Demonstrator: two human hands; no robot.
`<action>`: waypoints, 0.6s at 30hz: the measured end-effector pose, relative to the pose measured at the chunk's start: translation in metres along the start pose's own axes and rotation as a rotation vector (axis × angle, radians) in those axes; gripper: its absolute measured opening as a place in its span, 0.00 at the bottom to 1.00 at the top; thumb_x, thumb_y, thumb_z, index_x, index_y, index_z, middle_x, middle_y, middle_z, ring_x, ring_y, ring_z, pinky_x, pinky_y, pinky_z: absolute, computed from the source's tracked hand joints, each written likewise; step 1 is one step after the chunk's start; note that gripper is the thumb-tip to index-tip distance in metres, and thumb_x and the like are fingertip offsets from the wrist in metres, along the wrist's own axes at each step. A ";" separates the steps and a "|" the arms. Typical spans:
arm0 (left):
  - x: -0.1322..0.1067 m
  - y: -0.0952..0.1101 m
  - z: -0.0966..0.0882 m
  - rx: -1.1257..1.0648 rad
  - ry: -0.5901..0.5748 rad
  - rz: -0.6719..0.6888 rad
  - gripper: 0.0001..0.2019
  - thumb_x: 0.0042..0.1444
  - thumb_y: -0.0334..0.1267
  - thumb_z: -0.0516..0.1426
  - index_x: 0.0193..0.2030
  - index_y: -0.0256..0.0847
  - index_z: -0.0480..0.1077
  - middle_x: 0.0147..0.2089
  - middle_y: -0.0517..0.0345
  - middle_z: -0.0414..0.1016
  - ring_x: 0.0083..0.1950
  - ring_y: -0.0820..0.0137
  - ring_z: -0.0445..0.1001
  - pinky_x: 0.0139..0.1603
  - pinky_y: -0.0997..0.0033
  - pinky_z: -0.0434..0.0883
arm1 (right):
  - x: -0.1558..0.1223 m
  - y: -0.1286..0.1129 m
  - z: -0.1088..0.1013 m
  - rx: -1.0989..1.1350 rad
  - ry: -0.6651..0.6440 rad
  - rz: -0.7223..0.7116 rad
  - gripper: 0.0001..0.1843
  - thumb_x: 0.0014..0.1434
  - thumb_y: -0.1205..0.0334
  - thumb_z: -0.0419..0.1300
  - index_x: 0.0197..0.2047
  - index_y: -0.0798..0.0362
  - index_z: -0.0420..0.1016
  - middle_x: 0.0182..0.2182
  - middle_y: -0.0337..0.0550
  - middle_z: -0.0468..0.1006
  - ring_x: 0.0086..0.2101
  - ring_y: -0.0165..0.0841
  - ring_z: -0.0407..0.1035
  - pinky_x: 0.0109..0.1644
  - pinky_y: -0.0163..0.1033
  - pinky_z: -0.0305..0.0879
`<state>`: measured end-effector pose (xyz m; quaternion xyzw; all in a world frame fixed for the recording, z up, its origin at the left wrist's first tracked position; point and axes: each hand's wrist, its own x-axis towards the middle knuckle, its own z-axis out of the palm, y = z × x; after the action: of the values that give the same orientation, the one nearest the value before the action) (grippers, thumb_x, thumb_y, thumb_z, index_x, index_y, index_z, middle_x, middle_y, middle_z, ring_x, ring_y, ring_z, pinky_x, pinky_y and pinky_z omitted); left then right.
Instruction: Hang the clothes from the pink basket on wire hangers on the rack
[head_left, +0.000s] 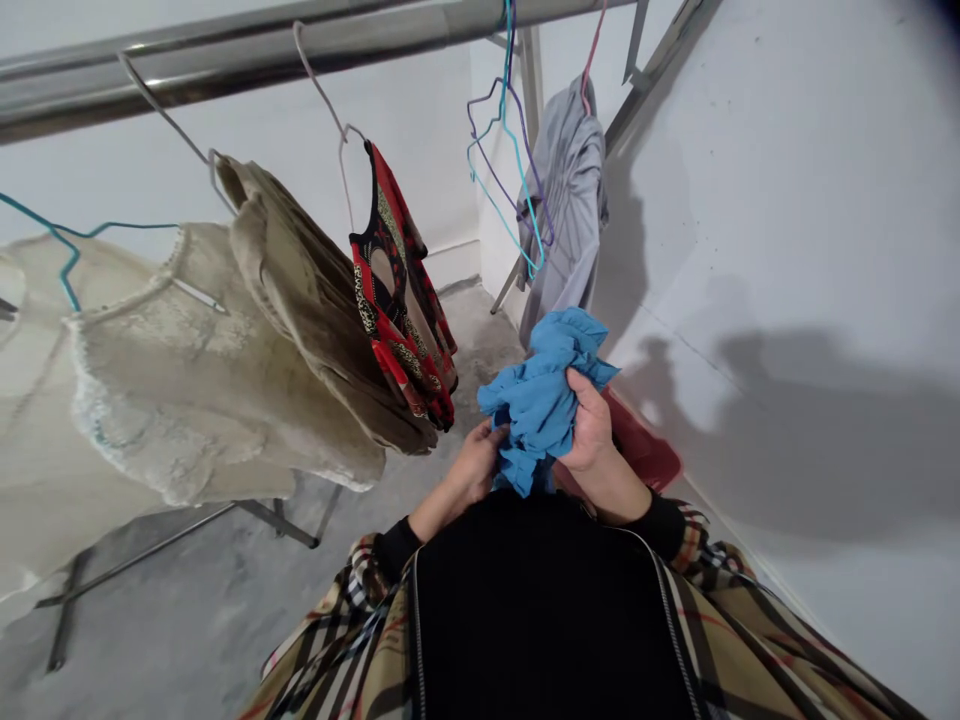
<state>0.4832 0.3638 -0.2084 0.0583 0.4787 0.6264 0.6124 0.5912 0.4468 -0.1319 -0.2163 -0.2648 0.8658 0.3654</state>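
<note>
Black top [536, 610]; 2 hands [476, 465] [591, 428] gripping blue cloth [541, 400].

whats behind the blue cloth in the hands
The grey garment runs down behind the blue cloth; part of a red tub shows past the right hand. The garment's lower end and the tub's remainder are covered.
</note>
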 end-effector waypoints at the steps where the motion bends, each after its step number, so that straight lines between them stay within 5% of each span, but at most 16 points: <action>1: 0.001 0.008 -0.001 -0.055 0.014 -0.066 0.08 0.54 0.34 0.61 0.40 0.36 0.72 0.36 0.51 0.79 0.41 0.64 0.78 0.47 0.65 0.74 | -0.001 -0.001 0.000 -0.004 0.007 -0.024 0.17 0.55 0.45 0.60 0.40 0.48 0.75 0.37 0.43 0.83 0.51 0.40 0.73 0.54 0.48 0.73; 6: -0.012 0.076 -0.006 -0.278 0.032 -0.131 0.10 0.62 0.36 0.54 0.36 0.33 0.73 0.31 0.51 0.79 0.37 0.64 0.79 0.50 0.61 0.75 | 0.002 -0.002 -0.022 0.051 0.129 -0.131 0.24 0.62 0.39 0.51 0.50 0.46 0.74 0.48 0.41 0.80 0.55 0.37 0.69 0.59 0.48 0.69; 9: -0.026 0.105 -0.004 -0.342 -0.043 -0.084 0.12 0.62 0.39 0.54 0.38 0.33 0.73 0.35 0.50 0.80 0.38 0.64 0.79 0.51 0.59 0.75 | 0.004 0.009 -0.052 0.081 0.180 -0.022 0.24 0.65 0.41 0.46 0.51 0.46 0.73 0.51 0.42 0.79 0.55 0.36 0.70 0.59 0.47 0.68; 13: -0.036 0.112 -0.002 -0.430 -0.090 -0.012 0.10 0.62 0.39 0.54 0.36 0.35 0.72 0.30 0.56 0.78 0.33 0.68 0.78 0.46 0.63 0.77 | -0.005 0.038 -0.092 -0.230 0.086 0.242 0.26 0.64 0.40 0.47 0.48 0.50 0.74 0.46 0.49 0.81 0.50 0.41 0.73 0.54 0.52 0.70; 18: -0.043 0.110 -0.005 -0.530 -0.151 0.059 0.15 0.65 0.36 0.49 0.28 0.37 0.69 0.22 0.62 0.72 0.23 0.75 0.74 0.33 0.74 0.76 | -0.009 0.053 -0.113 -0.813 0.057 0.225 0.18 0.48 0.48 0.66 0.36 0.53 0.79 0.35 0.49 0.82 0.40 0.43 0.76 0.50 0.51 0.70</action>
<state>0.4122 0.3489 -0.1148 -0.0435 0.2491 0.7412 0.6218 0.6341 0.4426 -0.2490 -0.3941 -0.5493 0.7191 0.1606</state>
